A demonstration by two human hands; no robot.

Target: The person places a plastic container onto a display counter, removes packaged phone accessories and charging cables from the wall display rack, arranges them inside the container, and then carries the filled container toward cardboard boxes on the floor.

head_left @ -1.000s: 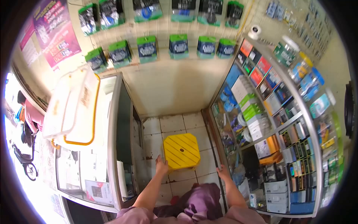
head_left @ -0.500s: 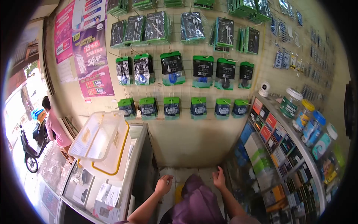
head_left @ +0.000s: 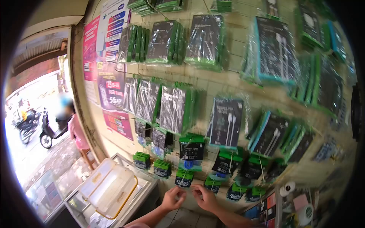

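Observation:
My left hand (head_left: 174, 198) is raised in front of the wall, its fingers loosely bent and apart, with nothing visible in them. My right hand (head_left: 205, 199) faces it across a small gap, also empty, fingers partly stretched toward the left. Just above both hands hangs a small dark packet with a green top (head_left: 184, 179); whether a fingertip touches it I cannot tell. Higher up is a black and green packet with a blue coiled cable (head_left: 191, 152). Another small green-topped packet (head_left: 212, 184) hangs behind the right hand.
Boxed cables (head_left: 227, 121) hang in rows on wall hooks. At lower left, a clear plastic container with a yellow handle (head_left: 108, 186) stands on a glass counter (head_left: 148, 192). A shelf with boxes (head_left: 269, 207) is at lower right. Outside are a person in pink (head_left: 78, 133) and a scooter (head_left: 49, 131).
Both hands have risen and come closer together, up to the lowest row of packets. The view has moved nearer the wall and tilted upward, so the hanging packages look larger.

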